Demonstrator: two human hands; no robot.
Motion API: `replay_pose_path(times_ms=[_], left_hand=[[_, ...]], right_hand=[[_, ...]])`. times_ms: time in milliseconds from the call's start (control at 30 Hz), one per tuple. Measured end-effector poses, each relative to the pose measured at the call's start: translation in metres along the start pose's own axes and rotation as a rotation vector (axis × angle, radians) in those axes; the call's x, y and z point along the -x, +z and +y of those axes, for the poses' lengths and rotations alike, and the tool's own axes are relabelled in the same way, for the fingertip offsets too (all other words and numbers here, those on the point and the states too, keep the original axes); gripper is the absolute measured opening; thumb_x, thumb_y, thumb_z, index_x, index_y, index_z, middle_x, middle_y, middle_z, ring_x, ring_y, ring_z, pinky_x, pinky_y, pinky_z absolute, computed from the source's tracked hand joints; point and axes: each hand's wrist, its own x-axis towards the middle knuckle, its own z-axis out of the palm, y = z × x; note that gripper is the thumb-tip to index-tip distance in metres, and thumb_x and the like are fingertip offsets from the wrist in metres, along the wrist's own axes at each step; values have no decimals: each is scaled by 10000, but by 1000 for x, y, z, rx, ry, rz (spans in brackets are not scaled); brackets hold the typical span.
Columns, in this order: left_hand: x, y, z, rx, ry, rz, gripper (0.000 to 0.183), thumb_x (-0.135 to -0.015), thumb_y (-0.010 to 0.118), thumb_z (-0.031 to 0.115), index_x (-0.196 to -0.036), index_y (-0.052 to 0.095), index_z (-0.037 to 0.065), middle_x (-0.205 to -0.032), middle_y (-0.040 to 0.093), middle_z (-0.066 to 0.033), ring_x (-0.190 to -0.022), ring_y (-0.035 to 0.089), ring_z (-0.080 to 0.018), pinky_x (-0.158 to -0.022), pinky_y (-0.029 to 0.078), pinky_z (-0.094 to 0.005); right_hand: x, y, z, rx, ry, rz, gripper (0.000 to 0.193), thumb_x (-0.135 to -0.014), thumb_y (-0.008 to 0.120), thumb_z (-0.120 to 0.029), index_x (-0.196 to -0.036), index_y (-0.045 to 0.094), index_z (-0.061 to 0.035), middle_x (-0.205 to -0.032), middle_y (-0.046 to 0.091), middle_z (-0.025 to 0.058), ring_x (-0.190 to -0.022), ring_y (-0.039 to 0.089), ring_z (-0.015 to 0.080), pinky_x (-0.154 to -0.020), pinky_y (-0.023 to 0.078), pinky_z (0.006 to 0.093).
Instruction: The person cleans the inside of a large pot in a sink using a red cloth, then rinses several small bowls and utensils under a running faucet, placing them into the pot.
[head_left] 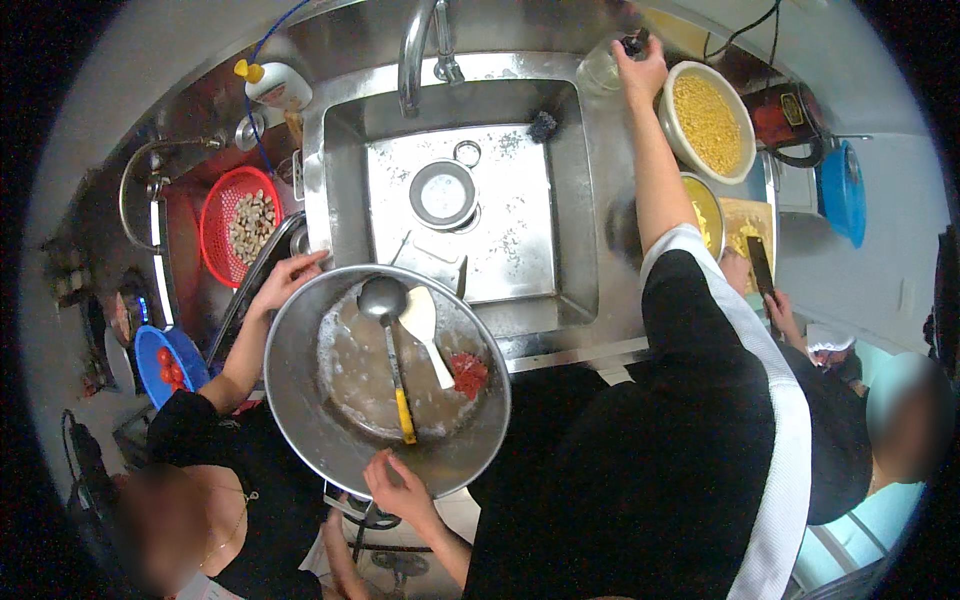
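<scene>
My left hand (402,487) is closed on the near rim of a large metal pot (290,420). Cloudy brownish liquid fills its bottom. Inside lie a dark ladle (382,299) with a yellow handle end, a white paddle spoon (420,315) and a clump of red seasoning (468,375). Another person's hand (287,282) touches the pot's far-left rim. At the far right, beyond the sink, my right arm reaches out; my right hand (642,68) grips the dark top of a clear bottle (599,68). That bottle is partly hidden behind the hand.
A steel sink (588,215) holds a round metal pan (443,193), a scrubber (543,126) and dark bits. On the right stand a bowl of yellow grains (708,125) and a person with a knife (761,266) at a cutting board (751,214). A red colander (216,226) sits left.
</scene>
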Motion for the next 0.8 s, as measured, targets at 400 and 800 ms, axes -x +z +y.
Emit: replay_pose_path(times_ms=[400, 800], left_hand=[[-2, 3, -4, -99, -31, -60, 148, -843, 538, 119, -878, 608, -6, -859, 609, -139, -828, 564, -312, -730, 439, -381], [1, 4, -3, -103, -67, -80, 130, -846, 531, 92, -881, 608, -7, -839, 602, -132, -797, 556, -302, -705, 430, -375]], right_hand=[[65, -13, -62, -1, -145, -344, 375, -849, 568, -366, -684, 616, -33, -639, 609, 113, -623, 606, 251, -603, 464, 333], [326, 28, 20, -82, 624, -856, 266, -696, 714, -237, -837, 639, -24, -866, 623, 122, -814, 574, 260, -750, 454, 354]])
